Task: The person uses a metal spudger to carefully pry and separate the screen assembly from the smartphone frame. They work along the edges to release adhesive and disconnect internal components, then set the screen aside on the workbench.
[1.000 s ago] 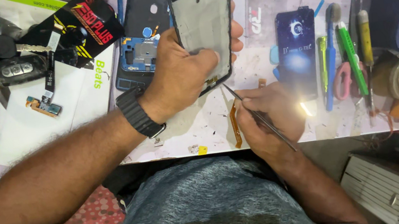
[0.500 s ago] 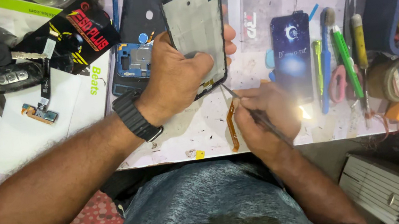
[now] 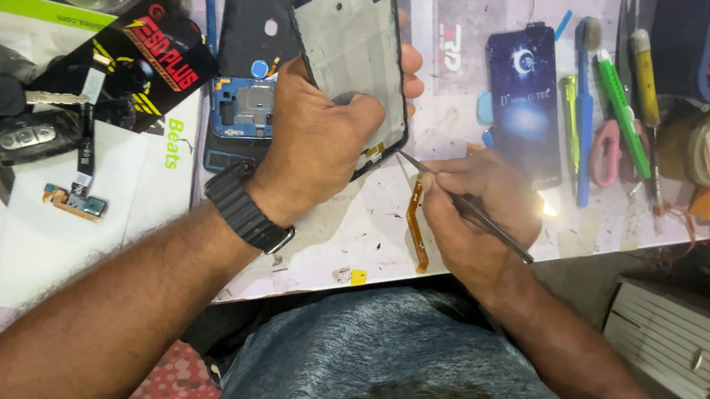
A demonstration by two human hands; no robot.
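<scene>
right hand [image 3: 477,215] near the front edge of the desk [image 3: 378,233], grip closed on tweezers [image 3: 462,203], tip at the phone frame [image 3: 351,52] bottom edge. orange ribbon cable [image 3: 416,223] hangs loose there. left hand [image 3: 318,135] clamps frame upright mid-desk. opened phone [image 3: 253,103] lies behind; reassembly not done.

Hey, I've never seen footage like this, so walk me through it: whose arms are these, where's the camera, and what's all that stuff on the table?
The camera sits on a person's head and looks down, so both arms are that person's own. The left hand, with a black watch at the wrist, grips a phone frame tilted up off the worktable. The right hand holds thin tweezers with the tip at the frame's lower edge, and an orange ribbon cable lies beside it. Around them lie an opened phone body, a dark blue phone, screwdrivers, a tape roll and car keys.
</scene>
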